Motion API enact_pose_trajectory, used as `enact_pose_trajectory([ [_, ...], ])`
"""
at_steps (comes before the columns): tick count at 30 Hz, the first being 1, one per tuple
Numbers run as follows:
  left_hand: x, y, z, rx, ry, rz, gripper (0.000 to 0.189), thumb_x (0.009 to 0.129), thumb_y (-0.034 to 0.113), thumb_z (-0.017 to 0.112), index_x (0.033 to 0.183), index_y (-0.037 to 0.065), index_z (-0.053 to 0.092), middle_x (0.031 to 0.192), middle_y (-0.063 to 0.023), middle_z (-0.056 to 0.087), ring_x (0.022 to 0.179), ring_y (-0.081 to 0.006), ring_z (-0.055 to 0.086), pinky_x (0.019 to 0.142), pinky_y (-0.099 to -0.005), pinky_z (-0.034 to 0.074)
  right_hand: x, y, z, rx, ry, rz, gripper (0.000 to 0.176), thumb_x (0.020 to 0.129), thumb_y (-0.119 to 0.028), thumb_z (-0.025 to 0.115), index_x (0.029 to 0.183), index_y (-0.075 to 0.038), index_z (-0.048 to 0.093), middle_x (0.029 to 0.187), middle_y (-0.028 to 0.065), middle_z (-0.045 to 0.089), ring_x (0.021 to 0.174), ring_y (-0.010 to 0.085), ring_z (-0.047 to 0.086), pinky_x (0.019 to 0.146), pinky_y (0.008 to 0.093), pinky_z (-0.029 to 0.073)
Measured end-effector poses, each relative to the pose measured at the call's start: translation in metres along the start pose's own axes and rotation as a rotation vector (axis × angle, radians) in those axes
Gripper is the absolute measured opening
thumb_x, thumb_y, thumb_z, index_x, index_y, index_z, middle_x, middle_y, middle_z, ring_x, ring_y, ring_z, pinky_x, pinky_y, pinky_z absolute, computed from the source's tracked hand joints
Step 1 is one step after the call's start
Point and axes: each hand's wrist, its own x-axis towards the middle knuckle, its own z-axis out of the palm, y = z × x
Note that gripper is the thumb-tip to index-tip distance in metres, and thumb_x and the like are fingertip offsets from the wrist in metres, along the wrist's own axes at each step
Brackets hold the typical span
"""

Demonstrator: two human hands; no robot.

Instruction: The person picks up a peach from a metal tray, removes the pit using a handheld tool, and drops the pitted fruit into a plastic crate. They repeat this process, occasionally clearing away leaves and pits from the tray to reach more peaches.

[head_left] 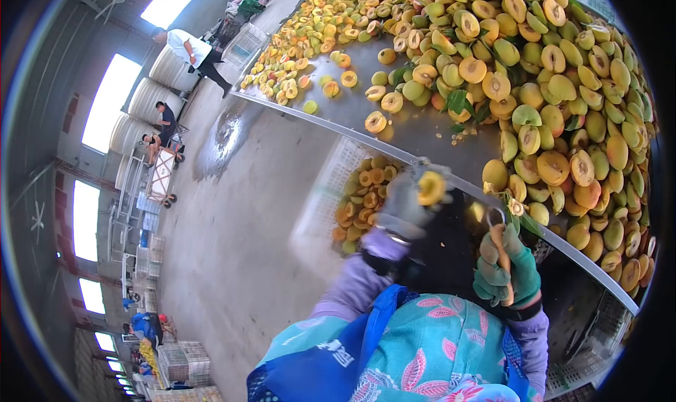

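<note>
My left hand, in a grey glove and blurred by motion, holds a yellow peach half with a hollow centre, just off the table edge. My right hand, in a green glove, is wrapped round the wooden handle of a pitting tool. A curved metal loop forms the tool's upper end, close to the table rim. Under and left of my left hand stands a white plastic crate with peach halves in it. A large heap of cut peaches lies on the metal table in front of me.
The metal table has a raised rim running diagonally past my hands. One person walks at the far left; another sits near a cart. Stacked crates and large white tubs line the wall. A wet patch marks the floor.
</note>
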Motion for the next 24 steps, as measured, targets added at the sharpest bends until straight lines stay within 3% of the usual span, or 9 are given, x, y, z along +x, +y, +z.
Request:
enact_pose_trajectory([
  [2,0.007,-0.044,-0.038,0.769,0.037,0.033,0.031,0.085,0.027,0.061,0.102,0.002,0.061,0.09,-0.0142,0.064,0.091,-0.0277,0.061,0.079,-0.0425,0.049,-0.003,-0.003,-0.019,0.029,0.309,-0.009,0.042,0.096,-0.054,0.042,0.087,-0.014,0.052,0.051,-0.0039,0.041,0.037,0.0128,0.038,0.039,0.0279,0.034],
  [4,0.029,-0.104,-0.032,1.211,0.251,0.242,0.033,0.08,0.031,0.065,0.098,0.003,0.064,0.088,-0.0156,0.062,0.094,-0.0322,0.058,0.082,-0.0482,0.045,0.0,-0.002,-0.044,0.14,0.356,-0.003,0.038,0.097,-0.051,0.042,0.086,-0.015,0.051,0.056,-0.0039,0.043,0.042,0.0124,0.042,0.039,0.0286,0.035],
  [6,0.063,-0.079,-0.003,0.818,0.007,-0.009,0.029,0.078,0.031,0.066,0.095,0.008,0.066,0.087,-0.0157,0.063,0.089,-0.0355,0.058,0.08,-0.0473,0.046,-0.003,0.0,-0.048,0.173,0.343,-0.07,0.036,0.096,-0.05,0.044,0.09,-0.016,0.052,0.058,-0.0039,0.045,0.044,0.0123,0.043,0.039,0.0293,0.037],
  [7,0.078,-0.074,0.017,0.646,-0.071,0.112,0.021,0.078,0.029,0.064,0.088,0.01,0.067,0.087,-0.0175,0.064,0.088,-0.0368,0.06,0.078,-0.0469,0.047,-0.01,0.001,-0.053,0.152,0.33,-0.104,0.036,0.096,-0.051,0.046,0.093,-0.015,0.052,0.058,-0.0038,0.046,0.043,0.0123,0.043,0.04,0.0297,0.038],
  [10,0.098,-0.025,0.071,0.327,-0.431,-0.032,0.024,0.078,0.027,0.064,0.084,0.005,0.067,0.085,-0.0176,0.067,0.083,-0.0348,0.063,0.075,-0.0427,0.05,-0.03,-0.001,-0.035,0.123,0.536,-0.152,0.038,0.095,-0.051,0.047,0.093,-0.013,0.052,0.059,-0.0032,0.046,0.043,0.0118,0.043,0.039,0.0286,0.037],
  [17,0.123,-0.02,0.112,0.778,-0.882,0.202,0.047,0.07,0.029,0.069,0.106,0.0,0.059,0.096,-0.0244,0.064,0.095,-0.041,0.06,0.083,-0.0454,0.048,-0.027,-0.005,-0.029,0.006,0.654,-0.285,0.039,0.095,-0.049,0.051,0.091,-0.01,0.053,0.059,-0.0003,0.049,0.043,0.0126,0.045,0.04,0.0247,0.039],
  [18,0.124,-0.024,0.109,0.863,-0.858,0.307,0.048,0.07,0.024,0.07,0.11,0.0,0.059,0.099,-0.0211,0.065,0.095,-0.0341,0.063,0.082,-0.0407,0.05,-0.026,-0.007,-0.022,-0.067,0.664,-0.294,0.039,0.095,-0.048,0.051,0.091,-0.01,0.053,0.059,-0.0003,0.049,0.043,0.012,0.045,0.039,0.0245,0.039],
  [22,0.117,-0.004,0.066,0.257,-0.905,-0.049,0.058,0.072,0.013,0.074,0.125,0.001,0.054,0.119,-0.0163,0.057,0.105,-0.0269,0.06,0.089,-0.0352,0.051,-0.014,-0.009,-0.027,-0.367,0.687,-0.357,0.032,0.095,-0.048,0.051,0.095,-0.016,0.056,0.067,0.0026,0.052,0.052,0.0131,0.052,0.043,0.0295,0.041],
  [24,0.087,-0.004,0.062,-0.306,-0.748,-0.115,0.06,0.081,0.022,0.07,0.13,-0.003,0.046,0.119,-0.0175,0.057,0.106,-0.0249,0.059,0.09,-0.0336,0.049,0.005,-0.008,-0.021,-0.772,0.786,-0.437,0.038,0.095,-0.047,0.051,0.098,-0.011,0.058,0.075,0.0085,0.058,0.066,0.0206,0.058,0.058,0.0346,0.046],
])
